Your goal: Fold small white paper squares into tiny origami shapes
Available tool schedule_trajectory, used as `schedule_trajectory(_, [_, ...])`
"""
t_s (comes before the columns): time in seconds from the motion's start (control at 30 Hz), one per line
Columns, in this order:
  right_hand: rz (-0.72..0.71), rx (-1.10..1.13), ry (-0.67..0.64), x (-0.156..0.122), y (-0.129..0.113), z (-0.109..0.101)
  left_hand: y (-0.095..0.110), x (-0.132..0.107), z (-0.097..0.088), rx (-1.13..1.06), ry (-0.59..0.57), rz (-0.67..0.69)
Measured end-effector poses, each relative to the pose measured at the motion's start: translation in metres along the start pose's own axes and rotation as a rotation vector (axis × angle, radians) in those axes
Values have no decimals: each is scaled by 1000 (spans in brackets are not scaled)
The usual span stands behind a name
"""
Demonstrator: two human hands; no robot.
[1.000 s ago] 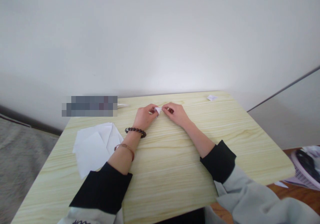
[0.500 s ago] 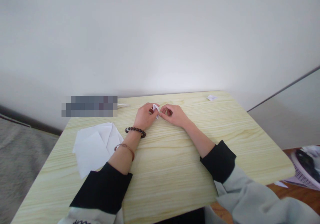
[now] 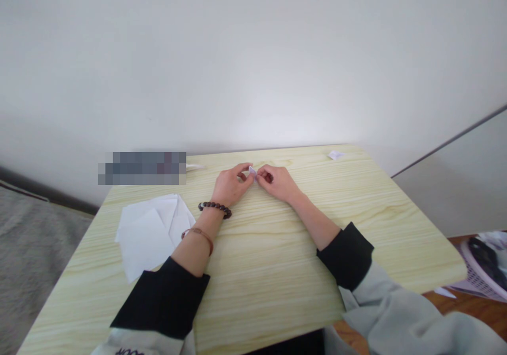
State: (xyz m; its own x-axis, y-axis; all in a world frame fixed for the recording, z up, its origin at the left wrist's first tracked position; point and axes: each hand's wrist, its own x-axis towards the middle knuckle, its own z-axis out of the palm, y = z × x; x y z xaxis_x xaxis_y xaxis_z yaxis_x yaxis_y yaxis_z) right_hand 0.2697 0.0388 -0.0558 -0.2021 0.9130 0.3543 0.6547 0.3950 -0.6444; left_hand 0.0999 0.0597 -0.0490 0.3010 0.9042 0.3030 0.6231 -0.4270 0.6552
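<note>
A small folded piece of white paper (image 3: 252, 171) is held between my two hands, a little above the table or touching it; I cannot tell which. My left hand (image 3: 232, 181) has its thumb and fingertips around the paper's left side, with a gap between thumb and forefinger behind it. From the other side my right hand (image 3: 277, 181) pinches the paper's right edge, fingers curled. The folds are too small to make out. Left of my left wrist lies a loose stack of white paper sheets (image 3: 144, 241).
Another small folded paper (image 3: 336, 155) rests at the far right of the wooden table (image 3: 269, 270). A blurred-out object (image 3: 142, 168) stands at the back left. The wall (image 3: 253, 69) closes off the far edge. A lilac basket (image 3: 481, 276) is on the floor at right.
The right fingertips have closed on the folded paper. The paper has turned and shifted slightly right between my hands, showing less of itself. My forearms have stayed in place.
</note>
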Motion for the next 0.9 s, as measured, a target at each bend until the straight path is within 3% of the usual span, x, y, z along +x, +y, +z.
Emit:
schedule_trajectory(0.2, [-11,70,81,0,-2,0,0,0,0,-8,-5,47])
schedule_trajectory(0.47, [-1,163,63,1,0,3,2,-1,-1,-56,-10,74])
schedule_trajectory(0.9, [13,252,94,-2,1,0,0,5,-7,-331,-120,-29])
